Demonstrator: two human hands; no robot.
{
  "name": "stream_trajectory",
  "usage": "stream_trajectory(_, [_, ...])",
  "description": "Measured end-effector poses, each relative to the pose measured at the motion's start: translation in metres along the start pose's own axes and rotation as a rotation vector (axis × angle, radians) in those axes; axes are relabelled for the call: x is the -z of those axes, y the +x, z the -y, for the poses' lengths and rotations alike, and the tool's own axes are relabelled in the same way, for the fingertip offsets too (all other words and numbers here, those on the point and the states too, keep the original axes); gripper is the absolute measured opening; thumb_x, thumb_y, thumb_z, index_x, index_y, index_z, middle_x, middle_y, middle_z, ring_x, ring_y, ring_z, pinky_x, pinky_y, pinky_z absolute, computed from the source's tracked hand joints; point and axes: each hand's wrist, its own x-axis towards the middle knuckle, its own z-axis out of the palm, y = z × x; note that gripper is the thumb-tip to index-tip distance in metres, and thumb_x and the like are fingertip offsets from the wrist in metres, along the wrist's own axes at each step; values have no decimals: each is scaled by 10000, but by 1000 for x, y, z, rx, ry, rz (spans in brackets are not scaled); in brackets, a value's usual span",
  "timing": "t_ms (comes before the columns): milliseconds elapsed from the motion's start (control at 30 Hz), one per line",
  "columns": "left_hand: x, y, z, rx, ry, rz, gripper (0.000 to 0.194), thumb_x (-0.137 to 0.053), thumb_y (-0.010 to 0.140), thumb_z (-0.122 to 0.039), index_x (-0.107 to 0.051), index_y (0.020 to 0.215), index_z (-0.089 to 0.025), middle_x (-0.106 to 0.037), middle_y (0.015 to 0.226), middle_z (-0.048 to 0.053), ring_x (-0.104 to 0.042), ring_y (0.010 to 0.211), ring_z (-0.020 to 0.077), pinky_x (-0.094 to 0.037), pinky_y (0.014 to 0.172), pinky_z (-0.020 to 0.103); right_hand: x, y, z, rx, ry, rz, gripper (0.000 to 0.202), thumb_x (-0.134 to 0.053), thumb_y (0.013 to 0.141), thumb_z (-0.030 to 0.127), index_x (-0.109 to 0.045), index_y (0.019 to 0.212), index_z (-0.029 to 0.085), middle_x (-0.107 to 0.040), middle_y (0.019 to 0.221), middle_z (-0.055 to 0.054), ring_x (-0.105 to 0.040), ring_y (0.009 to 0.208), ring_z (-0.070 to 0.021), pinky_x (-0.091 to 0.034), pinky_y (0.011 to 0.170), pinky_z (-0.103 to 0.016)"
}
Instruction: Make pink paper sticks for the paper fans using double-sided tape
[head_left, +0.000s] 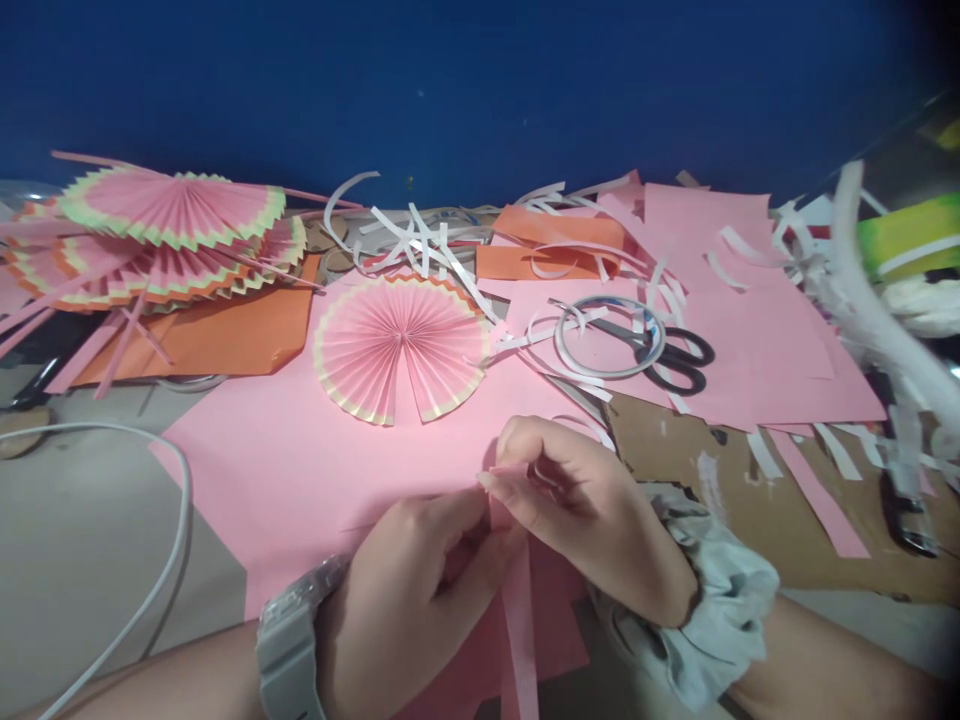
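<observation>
Both hands meet above a large pink paper sheet (300,460). My left hand (427,570), with a grey watch at its wrist, pinches a narrow pink paper strip (519,620) between thumb and fingers. The strip hangs down toward me. My right hand (570,500), with a pale scrunchie at the wrist, is closed on the strip's upper end, thumb and forefinger together. Just beyond my hands lies a round pleated paper fan (360,345), pink with a pale yellow edge and a gap at its near side.
Several pleated fans (180,215) are stacked at the left on orange paper (225,335). Black-handled scissors (679,360) and a tape roll (562,345) lie right of the single fan. White paper scraps, cardboard (750,520) and a white cable (184,500) surround the work area.
</observation>
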Motion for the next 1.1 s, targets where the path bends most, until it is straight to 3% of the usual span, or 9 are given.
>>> stream_trajectory(200, [3, -1, 0, -30, 0, 64, 296, -394, 917, -287, -342, 644, -187, -384, 578, -69, -325, 526, 77, -240, 491, 224, 4, 2, 0, -1, -24, 21, 227, -450, 910, 273, -408, 700, 198, -412, 679, 35, -409, 640, -98, -332, 593, -252])
stream_trajectory(367, [5, -2, 0, -41, 11, 95, 319, -418, 898, -247, -290, 613, -180, -293, 544, -73, -251, 501, 78, -210, 469, 234, 5, 6, 1, -38, -73, -65, 266, -439, 912, 280, -369, 669, 200, -342, 649, 46, -340, 601, -94, -307, 572, -244])
stream_trajectory(467, [5, -3, 1, -66, 3, 64, 305, -441, 890, -246, -306, 623, -183, -297, 550, -74, -257, 508, 76, -223, 474, 229, 3, 5, 1, -38, -101, -76, 239, -449, 905, 275, -392, 684, 203, -369, 660, 47, -362, 612, -92, -316, 576, -235])
stream_trajectory(633, [3, -7, 5, -134, -91, -58, 272, -404, 914, -238, -344, 652, -193, -342, 584, -65, -319, 537, 77, -286, 494, 194, 1, 2, 4, -47, -19, -87, 244, -306, 944, 337, -418, 767, 211, -423, 690, 42, -378, 601, -91, -327, 555, -225])
stream_trajectory(767, [3, -9, 6, -219, -130, -87, 224, -446, 888, -198, -393, 671, -196, -385, 598, -60, -364, 547, 80, -328, 506, 178, 0, 2, 5, 9, -162, -39, 242, -382, 908, 216, -367, 668, 193, -359, 638, 44, -346, 587, -89, -311, 537, -225])
stream_trajectory(867, [4, -9, 3, -248, -201, -120, 161, -436, 887, -166, -455, 731, -201, -446, 633, -54, -411, 582, 85, -363, 546, 170, 0, 0, 5, 102, -231, 3, 244, -378, 909, 209, -366, 666, 192, -362, 630, 41, -342, 570, -91, -304, 520, -237])
stream_trajectory(967, [4, -7, 2, -196, -234, -158, 177, -395, 918, -190, -463, 755, -201, -447, 652, -49, -401, 599, 87, -364, 566, 176, -1, -2, 4, 171, -283, 33, 235, -394, 904, 209, -391, 670, 188, -390, 619, 33, -374, 567, -95, -313, 523, -247])
stream_trajectory(1100, [4, -5, 3, -81, -208, -103, 234, -400, 928, -221, -397, 696, -190, -368, 618, -56, -328, 560, 81, -310, 522, 191, -1, -4, 6, 210, -286, 17, 226, -385, 899, 175, -415, 675, 183, -432, 625, 24, -401, 571, -94, -336, 530, -247])
